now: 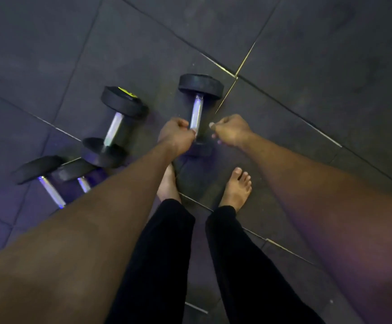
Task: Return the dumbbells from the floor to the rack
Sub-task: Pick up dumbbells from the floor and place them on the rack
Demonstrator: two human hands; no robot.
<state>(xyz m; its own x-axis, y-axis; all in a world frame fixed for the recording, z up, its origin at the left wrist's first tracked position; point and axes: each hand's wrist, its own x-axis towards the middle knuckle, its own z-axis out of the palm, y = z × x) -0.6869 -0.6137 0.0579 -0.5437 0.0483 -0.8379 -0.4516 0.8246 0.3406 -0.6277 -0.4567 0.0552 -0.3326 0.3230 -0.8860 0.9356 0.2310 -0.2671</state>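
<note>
Left hand taking hold of a dumbbell, still down on the floor.

The left hand [177,134] is curling round the lower end of the chrome handle of the nearest dumbbell [197,106], which is lying on the floor mat [307,43] just ahead of the bare feet. The right hand [230,130] is hovering just beside it, fingers curled, gripping nothing. Three more dumbbells are waiting to the left. No rack is showing, so the next move looks like a firm grip, a lift, then a carry.
</note>
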